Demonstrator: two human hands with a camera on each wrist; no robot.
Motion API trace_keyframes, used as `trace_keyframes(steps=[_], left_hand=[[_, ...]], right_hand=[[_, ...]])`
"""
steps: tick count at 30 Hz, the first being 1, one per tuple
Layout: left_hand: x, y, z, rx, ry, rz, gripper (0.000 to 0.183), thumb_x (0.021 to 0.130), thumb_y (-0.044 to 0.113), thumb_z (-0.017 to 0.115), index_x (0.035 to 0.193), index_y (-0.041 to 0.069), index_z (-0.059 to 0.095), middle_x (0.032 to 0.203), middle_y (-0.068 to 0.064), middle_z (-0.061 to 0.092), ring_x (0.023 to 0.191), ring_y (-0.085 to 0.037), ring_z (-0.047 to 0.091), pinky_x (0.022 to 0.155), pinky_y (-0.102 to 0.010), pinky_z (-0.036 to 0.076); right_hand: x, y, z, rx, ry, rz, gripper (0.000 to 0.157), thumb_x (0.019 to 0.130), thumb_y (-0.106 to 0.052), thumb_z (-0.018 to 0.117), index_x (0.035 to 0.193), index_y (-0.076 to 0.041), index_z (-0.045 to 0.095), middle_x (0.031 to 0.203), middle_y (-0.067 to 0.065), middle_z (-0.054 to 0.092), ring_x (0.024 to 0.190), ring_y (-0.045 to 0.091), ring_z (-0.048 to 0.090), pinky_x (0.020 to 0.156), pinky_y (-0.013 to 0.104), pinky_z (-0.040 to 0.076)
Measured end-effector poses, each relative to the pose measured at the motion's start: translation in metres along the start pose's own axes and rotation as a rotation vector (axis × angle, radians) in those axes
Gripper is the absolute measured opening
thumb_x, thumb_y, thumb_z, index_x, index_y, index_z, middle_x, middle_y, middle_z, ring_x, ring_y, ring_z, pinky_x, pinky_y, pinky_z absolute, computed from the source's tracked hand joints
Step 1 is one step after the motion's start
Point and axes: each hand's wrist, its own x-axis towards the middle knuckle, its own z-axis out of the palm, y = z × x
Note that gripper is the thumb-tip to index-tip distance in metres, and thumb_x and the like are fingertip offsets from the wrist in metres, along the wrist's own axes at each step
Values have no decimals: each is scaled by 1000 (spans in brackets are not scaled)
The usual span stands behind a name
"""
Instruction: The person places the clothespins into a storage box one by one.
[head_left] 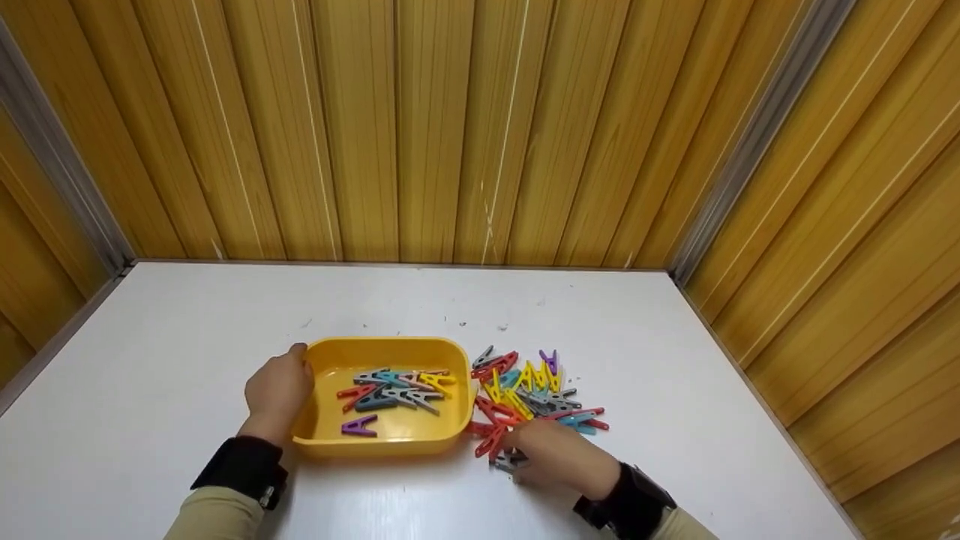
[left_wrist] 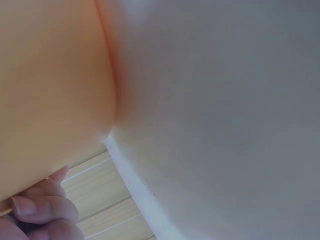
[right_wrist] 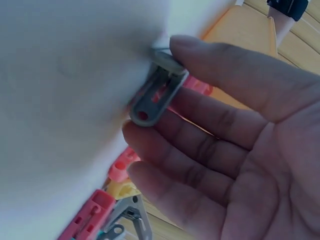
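My left hand (head_left: 279, 390) grips the left rim of a yellow plastic basin (head_left: 390, 448); in the left wrist view its curled fingers (left_wrist: 47, 205) hold the basin's edge. Inside lie several clothespins, among them a purple clothespin (head_left: 360, 426) and a yellow clothespin (head_left: 437, 382). At the near end of a loose pile right of the basin is my right hand (head_left: 559, 454). In the right wrist view its thumb and fingers pinch a grey clothespin (right_wrist: 157, 95) close over the table. A red clothespin (head_left: 491, 442) lies just beside the fingers.
The mixed pile spreads along the basin's right side, with blue-green clothespins (head_left: 577, 421) at its right and another purple clothespin (head_left: 550, 361) at the back. Everything stands on a white table (head_left: 225, 315). Wood-patterned walls (head_left: 435, 135) enclose the back and sides.
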Motion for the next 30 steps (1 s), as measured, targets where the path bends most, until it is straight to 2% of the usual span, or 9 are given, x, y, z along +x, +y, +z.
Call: trace_keyframes(steps=[6, 12, 14, 17, 20, 23, 26, 28, 30], left_hand=[[0, 1, 0, 1, -10, -2, 40, 100, 10, 47, 136, -5, 56, 100, -33, 71, 85, -47, 70, 69, -55, 58], [1, 6, 2, -8, -11, 6, 40, 100, 10, 46, 136, -5, 56, 98, -32, 72, 83, -46, 70, 67, -54, 57], [2, 8, 3, -11, -8, 11, 40, 100, 10, 46, 136, -5, 57, 97, -32, 72, 82, -46, 70, 66, -54, 57], [3, 9, 4, -17, -8, 21, 40, 99, 8, 45, 135, -5, 57, 95, -31, 72, 82, -46, 71, 66, -53, 57], [3, 10, 4, -19, -4, 24, 40, 99, 8, 45, 135, -6, 57, 95, -31, 72, 83, -46, 71, 67, -54, 58], [2, 9, 5, -15, -17, 14, 40, 100, 9, 45, 135, -6, 56, 100, -32, 72, 87, -46, 71, 70, -55, 59], [1, 8, 7, -11, -47, -6, 41, 101, 10, 45, 137, -6, 55, 104, -31, 72, 92, -46, 71, 75, -55, 59], [1, 6, 6, -11, -61, -17, 42, 101, 10, 45, 138, -6, 54, 106, -31, 72, 94, -46, 71, 77, -55, 59], [2, 5, 5, -13, -59, -23, 42, 101, 10, 44, 139, -5, 54, 107, -32, 72, 94, -46, 71, 77, -55, 59]], right_hand=[[-2, 1, -14, -16, -32, -28, 8, 77, -8, 82, 81, -11, 76, 68, -8, 62, 60, 3, 47, 59, 21, 41], [-5, -9, -48, -29, -138, 121, 8, 80, -8, 82, 87, -9, 78, 74, -2, 68, 64, 10, 54, 63, 26, 46], [-4, -16, -67, -34, -116, 139, 8, 82, -8, 81, 87, -9, 76, 75, -2, 68, 65, 11, 54, 65, 27, 48], [2, -31, -97, -53, -33, 90, 8, 85, -9, 78, 91, -9, 73, 80, -1, 68, 70, 12, 55, 69, 30, 52], [18, -49, -123, -93, 34, 23, 10, 88, -11, 77, 95, -7, 71, 84, 3, 69, 74, 14, 57, 72, 31, 53], [43, -68, -139, -100, 38, 5, 12, 90, -12, 75, 97, -4, 71, 87, 7, 71, 74, 16, 56, 70, 32, 51], [73, -83, -145, -118, -7, 19, 11, 88, -9, 76, 97, -3, 73, 89, 7, 72, 74, 15, 54, 67, 28, 46], [94, -91, -144, -144, -53, 38, 5, 85, -5, 75, 89, -5, 72, 84, 3, 68, 70, 13, 50, 63, 26, 42], [114, -99, -142, -172, -98, 67, 11, 81, 0, 75, 76, -8, 68, 77, -1, 61, 66, 12, 46, 57, 24, 39]])
